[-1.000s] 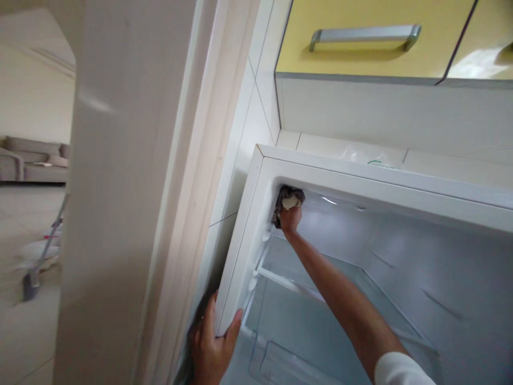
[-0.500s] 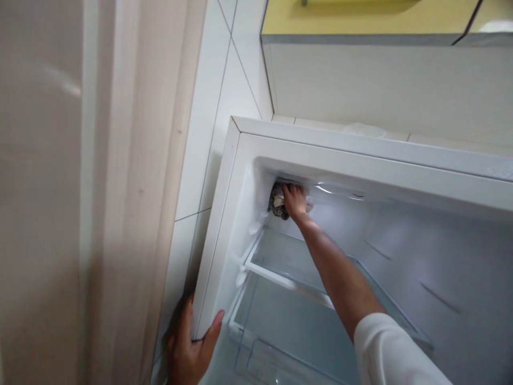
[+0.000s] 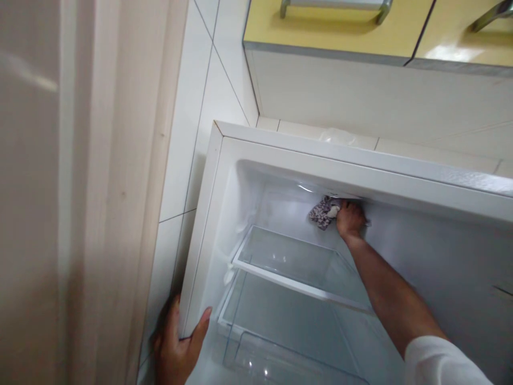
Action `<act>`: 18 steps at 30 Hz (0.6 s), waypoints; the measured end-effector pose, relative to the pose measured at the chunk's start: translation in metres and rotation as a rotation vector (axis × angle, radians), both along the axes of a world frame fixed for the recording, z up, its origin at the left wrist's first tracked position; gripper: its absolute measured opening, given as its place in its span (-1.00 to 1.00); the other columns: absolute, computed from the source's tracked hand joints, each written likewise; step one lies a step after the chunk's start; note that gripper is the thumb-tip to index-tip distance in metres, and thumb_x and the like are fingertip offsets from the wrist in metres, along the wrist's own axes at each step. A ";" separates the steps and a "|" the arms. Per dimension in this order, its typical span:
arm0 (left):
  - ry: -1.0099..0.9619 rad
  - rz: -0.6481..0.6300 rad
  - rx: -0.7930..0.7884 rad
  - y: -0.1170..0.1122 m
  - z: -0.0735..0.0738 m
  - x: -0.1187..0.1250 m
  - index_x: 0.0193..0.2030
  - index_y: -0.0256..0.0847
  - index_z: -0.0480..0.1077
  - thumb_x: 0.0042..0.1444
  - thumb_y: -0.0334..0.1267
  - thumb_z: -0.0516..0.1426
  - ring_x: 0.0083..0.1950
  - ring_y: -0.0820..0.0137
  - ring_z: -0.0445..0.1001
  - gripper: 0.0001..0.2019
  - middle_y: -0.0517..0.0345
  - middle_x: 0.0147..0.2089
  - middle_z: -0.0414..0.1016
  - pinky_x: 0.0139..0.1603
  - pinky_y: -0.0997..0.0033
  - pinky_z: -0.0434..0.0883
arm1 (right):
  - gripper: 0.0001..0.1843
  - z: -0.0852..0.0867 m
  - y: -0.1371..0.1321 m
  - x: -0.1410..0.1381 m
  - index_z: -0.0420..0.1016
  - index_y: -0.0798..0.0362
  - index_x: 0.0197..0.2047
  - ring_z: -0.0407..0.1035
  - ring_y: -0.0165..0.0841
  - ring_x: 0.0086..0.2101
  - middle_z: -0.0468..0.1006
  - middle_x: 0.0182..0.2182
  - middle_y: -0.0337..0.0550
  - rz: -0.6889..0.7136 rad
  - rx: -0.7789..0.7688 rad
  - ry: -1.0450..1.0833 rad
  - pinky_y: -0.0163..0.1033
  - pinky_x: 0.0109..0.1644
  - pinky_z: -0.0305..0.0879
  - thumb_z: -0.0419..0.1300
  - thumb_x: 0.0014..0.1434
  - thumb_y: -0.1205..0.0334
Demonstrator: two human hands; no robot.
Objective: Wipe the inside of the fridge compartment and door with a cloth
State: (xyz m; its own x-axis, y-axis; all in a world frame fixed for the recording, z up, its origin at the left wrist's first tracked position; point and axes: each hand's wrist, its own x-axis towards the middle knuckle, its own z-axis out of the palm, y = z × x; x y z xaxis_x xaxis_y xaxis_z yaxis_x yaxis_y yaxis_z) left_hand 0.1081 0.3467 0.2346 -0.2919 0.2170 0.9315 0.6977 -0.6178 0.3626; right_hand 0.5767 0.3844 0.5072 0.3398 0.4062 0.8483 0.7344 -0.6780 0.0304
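Inside the white refrigerator (image 3: 264, 149), my right hand (image 3: 351, 219) presses a crumpled, dark-and-white patterned cloth (image 3: 321, 213) against the upper back, close under the ceiling. Part of the cloth sticks out left of the fingers; the rest is hidden under the hand. My left hand (image 3: 178, 345) grips the refrigerator's left side edge, thumb on the inner face and fingers round the outside. Below my right hand lies a glass shelf (image 3: 292, 256) with a white front trim. Under it are another glass shelf (image 3: 280, 315) and a clear drawer (image 3: 288, 358).
A wooden door frame (image 3: 128, 187) runs along the left, with white wall tiles (image 3: 200, 107) beside it. Yellow cabinets (image 3: 340, 32) with metal handles hang above the refrigerator. A piece of clear plastic (image 3: 337, 136) lies behind its top edge.
My right hand has moved the cloth rightward from the upper left corner along the refrigerator's upper back. My left hand keeps its hold on the side edge. The view has shifted slightly.
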 end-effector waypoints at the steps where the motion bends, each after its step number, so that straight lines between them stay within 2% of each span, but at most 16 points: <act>1: 0.000 -0.003 -0.009 0.000 0.000 0.000 0.14 -0.33 0.42 0.26 0.07 0.22 -0.26 0.13 0.71 -0.49 -0.20 -0.17 0.67 -0.25 0.27 0.66 | -0.57 -0.002 -0.004 0.002 0.41 0.27 0.17 0.39 0.01 -0.01 0.47 -0.02 0.38 -0.005 0.006 0.020 -0.06 -0.08 0.30 -0.16 0.42 0.37; 7: -0.017 -0.051 -0.028 -0.001 0.002 0.002 0.15 -0.40 0.42 0.25 0.03 0.25 -0.26 0.13 0.71 -0.47 -0.24 -0.16 0.67 -0.24 0.31 0.65 | -0.53 -0.027 0.000 -0.015 0.36 0.32 0.17 0.42 0.07 0.03 0.45 -0.01 0.38 -0.047 0.043 0.198 0.00 -0.06 0.38 -0.24 0.42 0.35; 11: -0.013 -0.046 -0.021 -0.001 0.000 0.003 0.15 -0.40 0.42 0.24 0.01 0.26 -0.25 0.11 0.71 -0.47 -0.24 -0.16 0.67 -0.23 0.28 0.65 | -0.57 -0.048 0.014 -0.041 0.32 0.34 0.20 0.45 0.08 0.02 0.44 -0.01 0.39 -0.037 0.042 0.301 0.02 -0.07 0.41 -0.15 0.38 0.37; 14: -0.014 -0.043 0.000 0.000 0.000 0.004 0.18 -0.38 0.41 0.25 0.02 0.26 -0.25 0.12 0.71 -0.46 -0.22 -0.14 0.68 -0.25 0.29 0.64 | -0.59 -0.061 0.029 -0.066 0.33 0.25 0.20 0.42 0.04 0.06 0.41 0.05 0.35 0.060 -0.026 0.309 -0.03 -0.04 0.41 -0.01 0.32 0.37; 18: -0.006 -0.055 0.030 -0.002 0.003 0.004 0.23 -0.37 0.38 0.25 -0.02 0.26 -0.24 0.12 0.71 -0.45 -0.22 -0.12 0.68 -0.23 0.29 0.65 | -0.59 -0.074 0.057 -0.105 0.37 0.19 0.16 0.44 -0.06 0.04 0.42 0.07 0.27 0.261 -0.158 0.332 -0.13 -0.01 0.40 0.14 0.23 0.39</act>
State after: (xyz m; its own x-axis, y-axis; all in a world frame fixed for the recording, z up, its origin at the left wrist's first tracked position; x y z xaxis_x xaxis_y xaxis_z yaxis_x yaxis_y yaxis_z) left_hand 0.1121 0.3452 0.2374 -0.2854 0.2052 0.9362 0.6602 -0.6660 0.3472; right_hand 0.4721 0.4412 0.4335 0.4518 0.6300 0.6316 0.8679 -0.4743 -0.1477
